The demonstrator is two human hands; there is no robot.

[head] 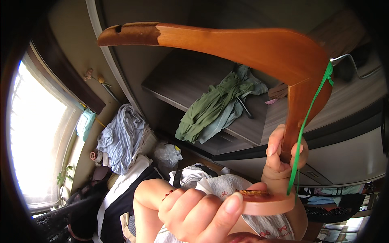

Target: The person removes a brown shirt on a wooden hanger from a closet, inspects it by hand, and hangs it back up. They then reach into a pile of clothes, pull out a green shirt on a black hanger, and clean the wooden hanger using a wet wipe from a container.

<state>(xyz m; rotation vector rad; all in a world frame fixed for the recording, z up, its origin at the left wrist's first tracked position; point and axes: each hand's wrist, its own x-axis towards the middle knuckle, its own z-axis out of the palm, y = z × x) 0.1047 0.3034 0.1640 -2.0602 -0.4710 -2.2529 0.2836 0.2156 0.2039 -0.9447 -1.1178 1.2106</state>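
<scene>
A wooden clothes hanger (243,42) is raised in front of me, with a dark notched end at the upper left. My right hand (281,155) grips the end of its lower arm. The metal hook (349,57) points right, and a green ribbon (307,121) is looped at its base. This ribbon runs down to a thick pink disc (269,208) with a brownish-orange piece on its upper face. My left hand (200,212) holds the disc's left edge, thumb on the near side; the fingertips are partly hidden.
Behind the hanger, a green garment (212,103) lies on a dark wooden shelf (176,76). Light-blue cloth (124,136) is piled by the window (39,136) at left. A clear plastic bag (167,156) sits below the shelf. More folded clothes (328,197) show at lower right.
</scene>
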